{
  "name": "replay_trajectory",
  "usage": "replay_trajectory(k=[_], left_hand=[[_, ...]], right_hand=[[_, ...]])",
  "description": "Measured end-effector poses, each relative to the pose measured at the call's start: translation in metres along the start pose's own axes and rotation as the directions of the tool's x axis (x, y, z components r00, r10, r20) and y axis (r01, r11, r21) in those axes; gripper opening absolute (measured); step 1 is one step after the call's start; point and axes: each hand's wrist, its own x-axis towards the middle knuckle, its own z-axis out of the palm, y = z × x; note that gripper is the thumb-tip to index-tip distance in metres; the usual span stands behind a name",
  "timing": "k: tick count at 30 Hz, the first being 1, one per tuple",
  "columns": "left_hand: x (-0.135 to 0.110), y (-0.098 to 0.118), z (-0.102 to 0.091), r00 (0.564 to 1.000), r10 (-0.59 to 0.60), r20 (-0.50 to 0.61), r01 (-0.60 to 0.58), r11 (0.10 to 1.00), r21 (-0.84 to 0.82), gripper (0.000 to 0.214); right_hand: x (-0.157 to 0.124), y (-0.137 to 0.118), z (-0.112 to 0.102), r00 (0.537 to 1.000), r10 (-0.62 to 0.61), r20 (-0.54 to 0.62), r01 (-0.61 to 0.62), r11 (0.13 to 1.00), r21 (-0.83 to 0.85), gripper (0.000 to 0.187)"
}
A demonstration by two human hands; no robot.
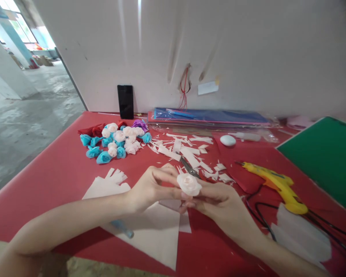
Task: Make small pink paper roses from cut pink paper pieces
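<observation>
A pale paper rose (188, 184) is held between my two hands, its bloom facing up toward me. My left hand (158, 186) pinches it from the left, and my right hand (216, 198) grips it from the right with fingers curled beneath. The underside of the flower is hidden by my fingers. Below the hands lies a sheet of white paper (150, 231) with a blue stick-like thing (123, 228) on it, partly covered by my left forearm. Scissors (188, 167) lie just beyond the rose, their handles mostly hidden behind my right hand.
Finished paper flowers (119, 136) in blue, white, red and purple cluster at the back left. White paper scraps (190, 154) litter the middle. On the right are a yellow glue gun (273, 182) with a black cord and a green board (323, 157). A phone (125, 102) leans against the wall.
</observation>
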Motion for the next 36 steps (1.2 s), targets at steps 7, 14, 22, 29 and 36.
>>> replay_trajectory(k=[7, 14, 22, 29, 36], left_hand=[[-0.006, -0.002, 0.007, 0.978, -0.051, -0.201, 0.089, 0.979, 0.184, 0.007], [-0.007, -0.004, 0.01, 0.974, -0.058, -0.219, 0.103, 0.975, 0.199, 0.005], [0.0, -0.006, -0.004, 0.998, 0.021, 0.055, -0.029, 0.99, 0.137, 0.019], [-0.003, -0.005, 0.0, 0.979, -0.114, 0.171, 0.119, 0.993, -0.019, 0.023], [-0.009, -0.005, 0.008, 0.984, -0.005, -0.18, 0.032, 0.988, 0.149, 0.011]], right_hand=[[-0.001, 0.004, 0.006, 0.841, -0.535, -0.078, 0.36, 0.661, -0.659, 0.019], [-0.002, 0.006, 0.008, 0.816, -0.575, -0.063, 0.354, 0.582, -0.732, 0.019], [0.004, -0.01, -0.004, 0.998, 0.003, 0.063, 0.007, 0.988, -0.156, 0.031], [-0.004, 0.0, 0.001, 0.972, 0.124, 0.201, -0.172, 0.954, 0.245, 0.028], [-0.005, -0.004, 0.007, 0.964, -0.258, -0.067, 0.202, 0.869, -0.452, 0.028]])
